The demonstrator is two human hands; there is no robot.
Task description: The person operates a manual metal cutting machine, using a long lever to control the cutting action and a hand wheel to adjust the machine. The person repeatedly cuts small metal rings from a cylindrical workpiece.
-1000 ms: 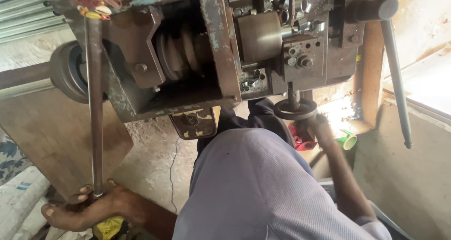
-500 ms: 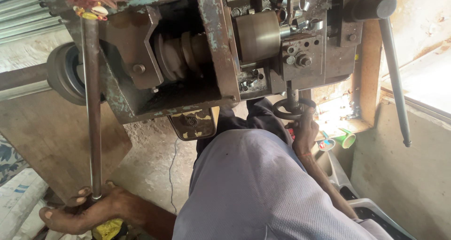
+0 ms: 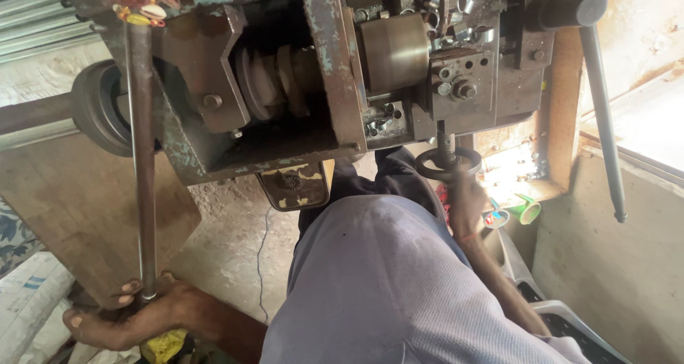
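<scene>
Fingers of the left hand [image 3: 135, 314] were wrapped tight round the near end of the long steel lever [image 3: 142, 164] at the left, gripping low, probably for leverage. Right hand [image 3: 464, 206] was closed on the small black handwheel [image 3: 447, 164] under the rusty machine [image 3: 342, 72].

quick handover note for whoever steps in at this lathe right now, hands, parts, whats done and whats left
Left hand: wrapped around the bottom end of the long metal bar, which runs up into the lathe's left side.
Right hand: just below the small handwheel, fingers at its rim; a firm grip cannot be told.
Chuck sits mid-machine; cut metal rings are piled above it. Long lever at right is untouched.
Done: several rings cut. Left: much bar remains outside the machine.
</scene>
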